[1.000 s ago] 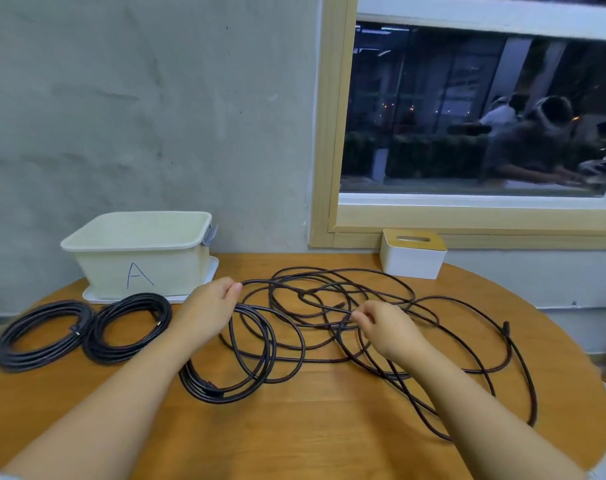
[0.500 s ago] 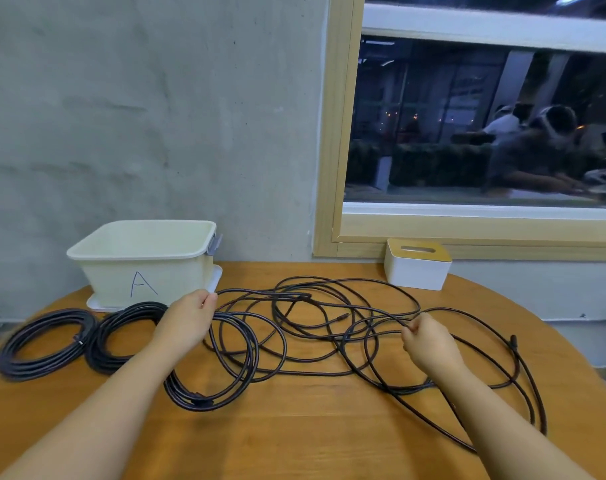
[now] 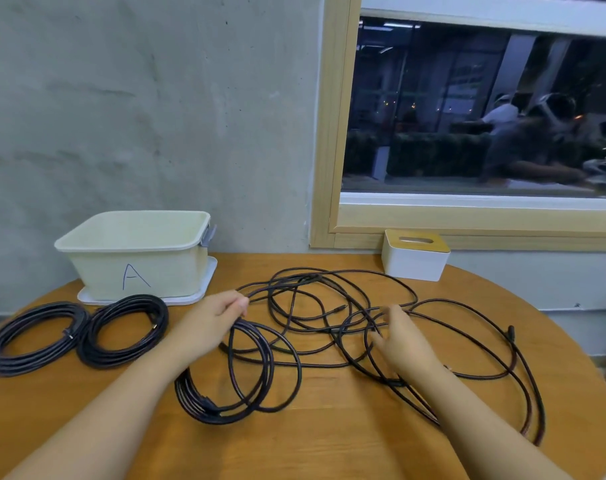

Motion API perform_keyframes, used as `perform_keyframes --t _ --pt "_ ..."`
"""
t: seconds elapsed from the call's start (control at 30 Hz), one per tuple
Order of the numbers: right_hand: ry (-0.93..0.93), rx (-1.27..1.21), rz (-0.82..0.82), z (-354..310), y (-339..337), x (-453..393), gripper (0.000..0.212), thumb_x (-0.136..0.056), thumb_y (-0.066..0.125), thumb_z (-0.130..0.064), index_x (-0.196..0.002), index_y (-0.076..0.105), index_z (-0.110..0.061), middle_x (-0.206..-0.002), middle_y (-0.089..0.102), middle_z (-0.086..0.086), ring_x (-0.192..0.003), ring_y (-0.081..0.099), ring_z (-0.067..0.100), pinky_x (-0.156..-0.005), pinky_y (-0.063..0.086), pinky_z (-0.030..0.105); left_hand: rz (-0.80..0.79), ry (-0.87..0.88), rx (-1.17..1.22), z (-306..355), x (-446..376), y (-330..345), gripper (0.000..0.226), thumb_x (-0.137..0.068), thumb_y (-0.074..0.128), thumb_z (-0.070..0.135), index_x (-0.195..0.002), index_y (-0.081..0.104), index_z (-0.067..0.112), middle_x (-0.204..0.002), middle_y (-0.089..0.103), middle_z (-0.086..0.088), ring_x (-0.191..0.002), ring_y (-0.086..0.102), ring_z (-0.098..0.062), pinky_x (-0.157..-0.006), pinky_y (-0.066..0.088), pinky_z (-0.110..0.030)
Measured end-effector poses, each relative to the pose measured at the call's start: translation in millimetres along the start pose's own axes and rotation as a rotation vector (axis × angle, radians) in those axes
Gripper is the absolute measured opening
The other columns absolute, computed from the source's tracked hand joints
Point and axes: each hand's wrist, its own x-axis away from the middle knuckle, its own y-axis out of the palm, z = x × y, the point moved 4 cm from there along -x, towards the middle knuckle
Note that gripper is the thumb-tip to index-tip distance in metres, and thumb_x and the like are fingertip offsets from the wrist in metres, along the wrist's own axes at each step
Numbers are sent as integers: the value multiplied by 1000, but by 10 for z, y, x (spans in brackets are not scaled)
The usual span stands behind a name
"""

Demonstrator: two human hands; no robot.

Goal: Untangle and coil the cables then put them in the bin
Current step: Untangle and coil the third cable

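A long black cable (image 3: 332,306) sprawls in loose tangled loops over the middle and right of the round wooden table (image 3: 294,441). My left hand (image 3: 211,323) grips the top of a partly wound coil (image 3: 232,382) of that cable, which hangs down onto the table. My right hand (image 3: 402,337) reaches into the tangle, its fingers blurred among the strands. Two finished black coils (image 3: 35,334) (image 3: 125,327) lie side by side at the left. The cream bin (image 3: 135,258) marked "A" stands behind them on a white lid.
A white tissue box with a wooden top (image 3: 416,254) sits at the back of the table under the window. A grey wall runs close behind the bin. The table's curved edge drops off at the far right.
My left hand has shifted right with the coil. My right hand has let its strand slide and moved left into the tangle. The camera has tilted slightly.
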Motion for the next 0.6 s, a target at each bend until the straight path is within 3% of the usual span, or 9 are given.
perform_keyframes --t 0.07,0.13,0.23,0.33,0.4,0.43,0.5,0.57,0.6 --pt "-255 -19 56 -316 -36 121 56 -93 57 -27 -143 31 -24 -145 38 -3 -124 45 14 -99 42 31 -71 36 -13 103 36 87 31 -99 40 34 -77 58 23 -46 40 12 -47 35 -1 -53 25 -26" --pt "-496 64 49 -620 -25 242 62 -93 55 -31 -146 23 -33 -152 27 -11 -139 23 12 -113 26 36 -115 69 1 184 54 144 30 -99 41 36 -78 61 27 -52 35 8 -49 33 -3 -55 25 -27" --pt "-685 221 -1 -915 124 320 63 -96 48 -37 -149 14 -36 -157 12 -14 -146 -4 12 -118 0 45 -149 100 27 302 71 172 28 -97 42 40 -83 64 32 -58 43 0 -56 42 -14 -58 33 -31" --pt "-739 224 -12 -1033 224 314 43 -98 44 -33 -140 36 -30 -148 35 -9 -144 10 11 -115 -10 46 -144 123 22 380 97 166 29 -96 42 44 -92 67 30 -79 65 -10 -73 58 -24 -73 47 -44" --pt "-777 257 4 -1069 213 321 20 -101 38 -31 -112 54 -25 -114 55 -7 -126 40 12 -118 -4 44 -122 136 46 397 120 147 23 -94 45 44 -101 64 32 -83 67 -7 -77 60 -21 -76 47 -40" --pt "-800 280 2 -1062 202 331 20 -102 36 -30 -100 54 -22 -99 55 -8 -111 50 14 -118 8 41 -105 128 63 403 134 117 21 -93 48 45 -106 61 35 -79 66 -5 -73 59 -17 -71 46 -32" --pt "-790 260 -39 -989 174 350 29 -103 34 -32 -94 55 -14 -92 58 -4 -92 55 18 -99 36 34 -59 105 87 394 165 23 19 -91 53 40 -107 62 33 -72 61 11 -67 56 1 -62 38 -13" --pt "-695 231 -21 -826 135 309 35 -102 32 -37 -95 56 -14 -90 61 -1 -85 55 19 -82 42 32 -8 84 101 346 178 -99 13 -89 57 37 -95 67 32 -82 63 23 -79 57 11 -67 37 -5" --pt "-634 227 -5 -718 114 273 36 -101 30 -39 -93 56 -15 -88 60 -1 -83 55 19 -78 42 32 26 73 102 314 179 -167 11 -87 58 39 -87 67 33 -85 65 23 -83 58 9 -69 39 -8"
